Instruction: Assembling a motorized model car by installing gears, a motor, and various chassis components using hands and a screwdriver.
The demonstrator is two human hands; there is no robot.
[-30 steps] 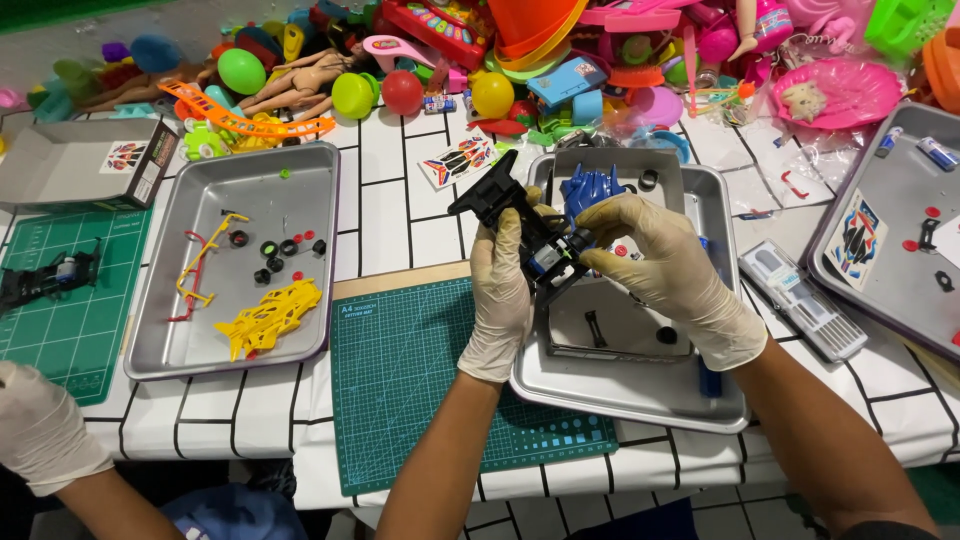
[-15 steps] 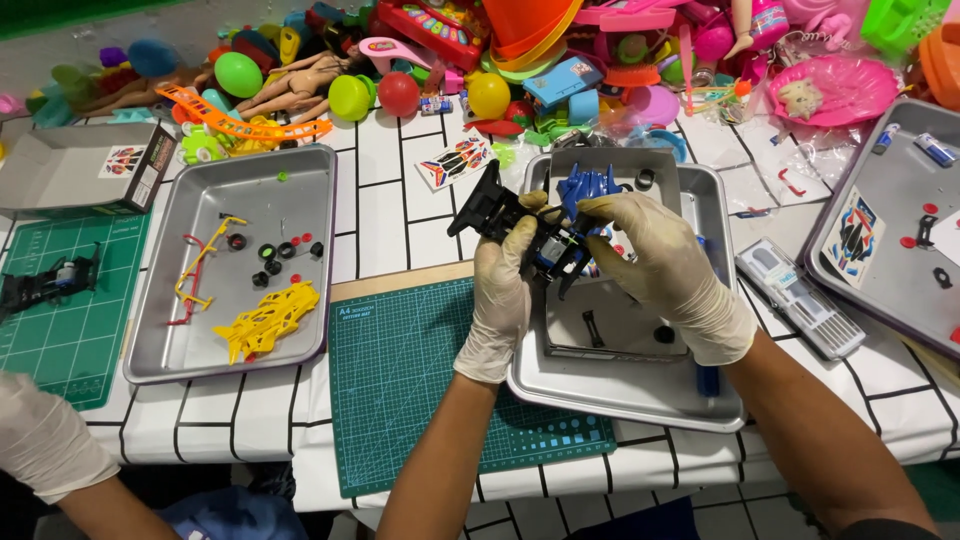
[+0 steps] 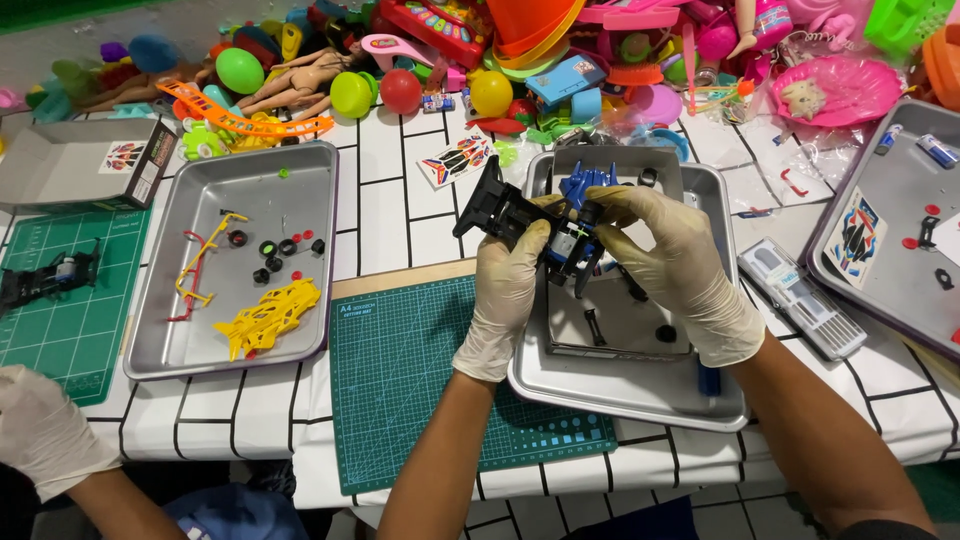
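Observation:
Both my gloved hands hold a small black toy car chassis [image 3: 520,218] above a metal tray [image 3: 625,385]. My left hand [image 3: 507,300] grips the chassis from below. My right hand [image 3: 680,270] pinches it from the right, at the blue part and small motor [image 3: 577,215] in its middle. Small black parts [image 3: 666,333] lie on a smaller tray under the hands. A green cutting mat [image 3: 420,380] lies just left of the tray.
A second metal tray [image 3: 300,190] at the left holds yellow and red plastic parts and small black wheels. Another person's gloved hand [image 3: 40,440] is at the bottom left by a green mat with a black chassis [image 3: 45,275]. Colourful toys crowd the far edge. Another tray [image 3: 890,240] is at right.
My hands have tilted and slightly lifted the chassis, its black end now pointing up-left. The other person's hand stays at the bottom left.

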